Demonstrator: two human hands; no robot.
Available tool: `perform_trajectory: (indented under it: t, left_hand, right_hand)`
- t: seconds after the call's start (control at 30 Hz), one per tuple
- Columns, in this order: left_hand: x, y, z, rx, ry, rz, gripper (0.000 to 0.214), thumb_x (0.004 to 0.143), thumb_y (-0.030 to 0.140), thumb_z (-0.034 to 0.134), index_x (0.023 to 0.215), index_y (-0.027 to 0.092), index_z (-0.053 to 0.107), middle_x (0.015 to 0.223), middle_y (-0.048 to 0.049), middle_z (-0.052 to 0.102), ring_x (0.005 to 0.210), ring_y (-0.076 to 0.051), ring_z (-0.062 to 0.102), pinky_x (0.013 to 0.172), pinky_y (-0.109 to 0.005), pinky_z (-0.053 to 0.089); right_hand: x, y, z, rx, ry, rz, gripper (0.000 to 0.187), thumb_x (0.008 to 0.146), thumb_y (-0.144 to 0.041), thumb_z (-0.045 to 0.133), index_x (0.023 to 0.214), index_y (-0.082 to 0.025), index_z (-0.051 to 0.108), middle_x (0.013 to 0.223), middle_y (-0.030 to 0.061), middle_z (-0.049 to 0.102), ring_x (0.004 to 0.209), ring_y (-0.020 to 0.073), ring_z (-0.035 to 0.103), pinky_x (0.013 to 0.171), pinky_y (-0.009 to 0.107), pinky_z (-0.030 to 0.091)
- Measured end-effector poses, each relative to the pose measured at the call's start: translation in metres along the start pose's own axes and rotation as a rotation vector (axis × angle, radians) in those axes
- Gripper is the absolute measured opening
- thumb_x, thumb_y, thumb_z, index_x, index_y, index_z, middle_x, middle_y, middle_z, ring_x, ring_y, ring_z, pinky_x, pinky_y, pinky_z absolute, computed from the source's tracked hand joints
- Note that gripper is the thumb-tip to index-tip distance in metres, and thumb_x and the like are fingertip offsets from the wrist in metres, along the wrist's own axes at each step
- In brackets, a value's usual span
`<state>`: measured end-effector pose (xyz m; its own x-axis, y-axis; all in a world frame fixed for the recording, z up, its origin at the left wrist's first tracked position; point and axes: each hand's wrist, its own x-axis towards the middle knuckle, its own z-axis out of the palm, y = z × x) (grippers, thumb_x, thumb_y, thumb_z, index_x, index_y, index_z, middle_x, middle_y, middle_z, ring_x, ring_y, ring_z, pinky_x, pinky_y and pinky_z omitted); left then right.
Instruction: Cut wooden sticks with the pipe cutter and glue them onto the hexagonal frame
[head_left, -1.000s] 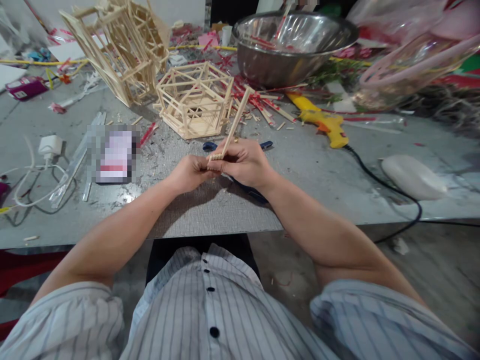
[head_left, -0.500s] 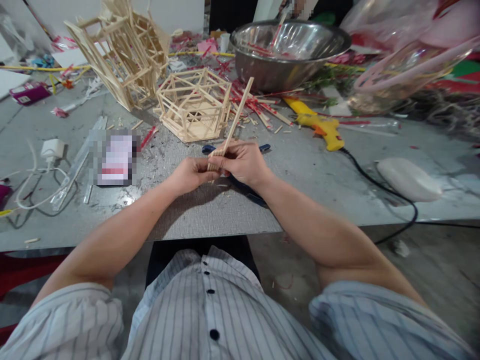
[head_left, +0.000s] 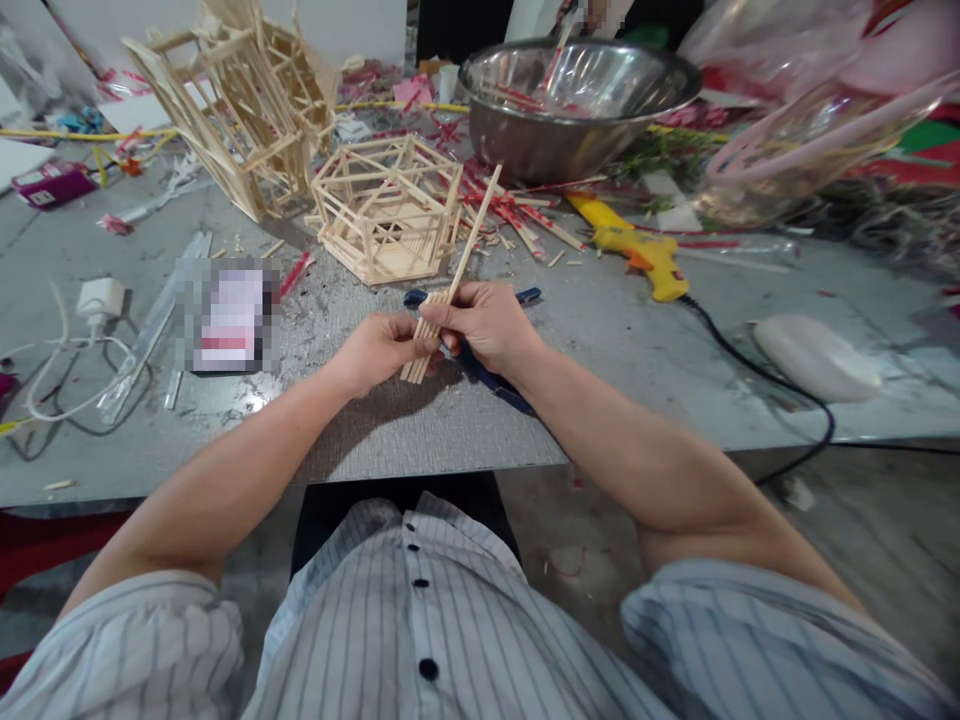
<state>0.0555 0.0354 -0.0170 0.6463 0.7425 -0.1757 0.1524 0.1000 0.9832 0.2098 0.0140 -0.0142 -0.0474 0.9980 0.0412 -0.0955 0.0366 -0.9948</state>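
A small bundle of pale wooden sticks (head_left: 424, 338) is pinched between both hands, tilted up to the right. One stick (head_left: 478, 227) in it reaches well beyond the others. My left hand (head_left: 380, 352) closes on the bundle's lower left side. My right hand (head_left: 489, 322) grips it from the right, thumb across the sticks. Beneath the right hand lies a dark blue-handled tool (head_left: 495, 380), its head hidden. Just past the hands, a hexagonal frame of sticks (head_left: 388, 212) rests on the table, with a taller stick structure (head_left: 247, 130) tilted behind it.
A steel bowl (head_left: 540, 135) stands at the back, sticks with red wrapping near it. To the right lie a yellow glue gun (head_left: 637, 250) with a black cord and a white oval object (head_left: 817, 357). On the left are a phone (head_left: 229, 320) and a charger (head_left: 101, 302).
The bundle has slid lower through the fingers, so several stick ends now show below my left hand. The long stick's tip sits slightly lower. Both hands stay nearly in place.
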Motion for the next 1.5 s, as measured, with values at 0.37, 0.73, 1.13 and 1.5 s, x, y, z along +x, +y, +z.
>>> perform_trajectory:
  t: [0.37,0.73,1.13,1.5]
  left_hand:
    - [-0.003,0.009,0.001,-0.04,0.03,-0.044,0.01,0.079,0.018,0.064,0.07,0.013,0.065,0.062,-0.0004,0.064,0.053,-0.009,0.061,0.057,-0.023,0.049]
    - [0.004,0.006,-0.036,-0.112,0.373,0.031,0.014,0.077,0.026,0.068,0.079,0.013,0.062,0.07,-0.0021,0.068,0.06,-0.012,0.065,0.058,-0.026,0.053]
    - [0.004,0.007,-0.04,-0.156,0.431,0.171,0.018,0.073,0.029,0.07,0.076,0.013,0.062,0.067,-0.001,0.068,0.057,-0.011,0.065,0.057,-0.024,0.053]
    - [0.006,0.003,-0.044,-0.135,0.441,0.326,0.03,0.068,0.042,0.075,0.084,0.018,0.068,0.088,-0.0011,0.071,0.062,-0.01,0.066,0.061,-0.026,0.056]
  right_hand:
    - [0.003,0.006,-0.002,-0.089,-0.007,-0.038,0.049,0.059,-0.062,0.074,0.071,-0.017,0.058,0.048,-0.0053,0.05,0.036,0.0058,0.041,0.034,0.022,0.032]
    - [-0.006,-0.026,-0.04,-1.316,-0.188,0.113,0.048,0.068,-0.067,0.063,0.057,-0.02,0.056,0.054,0.0006,0.053,0.051,0.0118,0.042,0.051,0.028,0.024]
    - [-0.012,-0.044,-0.042,-1.23,-0.246,0.287,0.012,0.076,-0.029,0.055,0.084,-0.02,0.053,0.065,0.0001,0.06,0.054,0.0133,0.053,0.053,0.026,0.034]
    - [-0.007,-0.038,-0.068,-0.282,0.212,-0.244,0.034,0.058,-0.024,0.072,0.09,-0.022,0.061,0.052,-0.0063,0.052,0.041,0.0097,0.042,0.043,0.027,0.032]
